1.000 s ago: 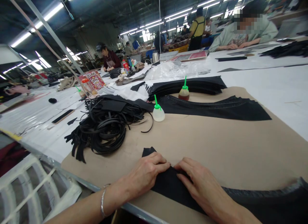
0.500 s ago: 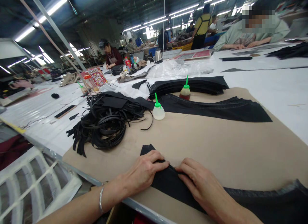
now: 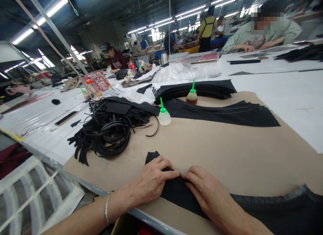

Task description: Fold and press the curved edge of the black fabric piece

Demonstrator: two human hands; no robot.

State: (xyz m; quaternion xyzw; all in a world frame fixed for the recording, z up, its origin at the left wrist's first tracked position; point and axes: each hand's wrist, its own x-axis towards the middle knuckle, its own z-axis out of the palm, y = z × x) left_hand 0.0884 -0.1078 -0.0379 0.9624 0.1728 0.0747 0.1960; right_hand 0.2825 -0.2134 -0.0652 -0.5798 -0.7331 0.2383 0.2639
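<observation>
A long black fabric piece (image 3: 176, 194) lies on the tan cardboard sheet (image 3: 227, 154) at the table's near edge. My left hand (image 3: 151, 181) rests on its left end, fingers pressed together and pinching the upper edge. My right hand (image 3: 209, 194) lies beside it with fingertips pressing the same edge, the two hands nearly touching. A bracelet sits on my left wrist. The fabric runs on to the right under my right forearm.
A tangle of black straps (image 3: 108, 130) lies left of centre. Two small glue bottles with green nozzles (image 3: 164, 115) (image 3: 191, 95) stand beyond, by stacks of black cut pieces (image 3: 222, 112). Other people sit at the far side. A white crate (image 3: 32, 194) is at the lower left.
My hands stay on the fabric edge with only slight finger shifts. The view has drifted a little.
</observation>
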